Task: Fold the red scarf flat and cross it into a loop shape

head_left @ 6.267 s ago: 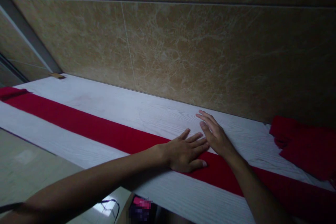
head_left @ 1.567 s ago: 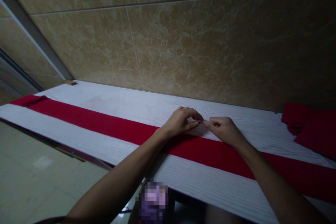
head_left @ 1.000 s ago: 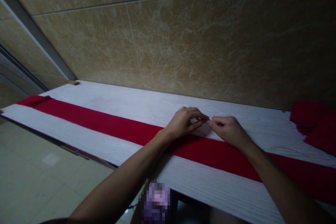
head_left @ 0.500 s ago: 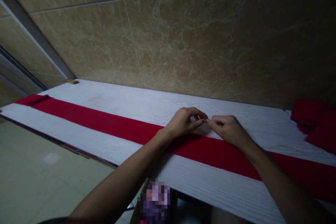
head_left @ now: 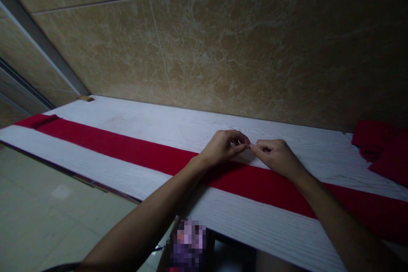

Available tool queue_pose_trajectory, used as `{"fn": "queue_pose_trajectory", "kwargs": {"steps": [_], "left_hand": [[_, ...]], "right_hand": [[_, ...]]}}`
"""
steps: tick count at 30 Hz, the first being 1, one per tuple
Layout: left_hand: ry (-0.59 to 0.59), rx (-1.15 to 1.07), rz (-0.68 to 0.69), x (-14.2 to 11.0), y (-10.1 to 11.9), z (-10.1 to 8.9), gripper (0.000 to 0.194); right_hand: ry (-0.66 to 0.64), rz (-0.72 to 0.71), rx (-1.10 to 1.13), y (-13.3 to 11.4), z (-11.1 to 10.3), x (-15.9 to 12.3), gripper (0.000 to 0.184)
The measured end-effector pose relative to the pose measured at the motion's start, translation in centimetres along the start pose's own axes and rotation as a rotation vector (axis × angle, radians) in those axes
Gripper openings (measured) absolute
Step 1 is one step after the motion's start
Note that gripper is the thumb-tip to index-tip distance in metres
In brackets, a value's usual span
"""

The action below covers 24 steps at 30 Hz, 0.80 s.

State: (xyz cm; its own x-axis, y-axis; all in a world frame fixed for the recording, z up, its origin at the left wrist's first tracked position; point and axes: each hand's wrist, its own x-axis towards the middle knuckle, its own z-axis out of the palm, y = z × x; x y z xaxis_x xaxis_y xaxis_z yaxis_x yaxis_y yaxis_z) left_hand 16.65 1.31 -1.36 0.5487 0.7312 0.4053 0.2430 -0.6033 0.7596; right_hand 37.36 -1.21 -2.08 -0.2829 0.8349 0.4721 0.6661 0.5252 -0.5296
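Observation:
A long strip of red cloth (head_left: 127,148) lies flat along the white wood-grain table (head_left: 153,117), its far left end folded over. Above the strip's upper edge, near mid-table, my left hand (head_left: 225,146) is closed in a pinch, thumb and fingertips together. My right hand (head_left: 276,155) meets it fingertip to fingertip, with its fingers curled in and the thumb pressed on the forefinger. Something tiny and pale may be between the two pinches, but it is too small to name. Both forearms cross over the red strip.
Folded red cloth (head_left: 382,148) is heaped at the table's right end against the marbled tile wall (head_left: 223,51). A small brown block (head_left: 85,98) sits at the far left corner. Below the front edge are a blurred purple-pink item (head_left: 189,242) and tiled floor (head_left: 54,216).
Both hands stay nearly where they were, fingertips still together. The whole view has shifted very slightly. The cloth strip has not visibly moved.

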Motion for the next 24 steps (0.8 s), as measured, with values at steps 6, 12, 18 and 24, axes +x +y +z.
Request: {"fn": "queue_pose_trajectory", "kwargs": {"steps": [6, 12, 18, 24], "left_hand": [[0.006, -0.105, -0.054, 0.24, -0.08, 0.07, 0.009], [-0.025, -0.326, -0.138, 0.47, -0.29, 0.2, 0.012], [-0.023, -0.403, -0.162, 0.4, -0.32, 0.42, 0.016], [-0.064, -0.529, -0.244, 0.47, -0.35, 0.14, 0.02]], "right_hand": [[0.003, 0.007, 0.002, -0.01, -0.01, -0.04, 0.051], [0.001, 0.001, 0.008, -0.1, -0.07, -0.04, 0.053], [0.008, -0.002, 0.0, -0.23, -0.18, 0.0, 0.051], [0.01, -0.001, -0.001, -0.15, -0.34, 0.01, 0.055]]}}
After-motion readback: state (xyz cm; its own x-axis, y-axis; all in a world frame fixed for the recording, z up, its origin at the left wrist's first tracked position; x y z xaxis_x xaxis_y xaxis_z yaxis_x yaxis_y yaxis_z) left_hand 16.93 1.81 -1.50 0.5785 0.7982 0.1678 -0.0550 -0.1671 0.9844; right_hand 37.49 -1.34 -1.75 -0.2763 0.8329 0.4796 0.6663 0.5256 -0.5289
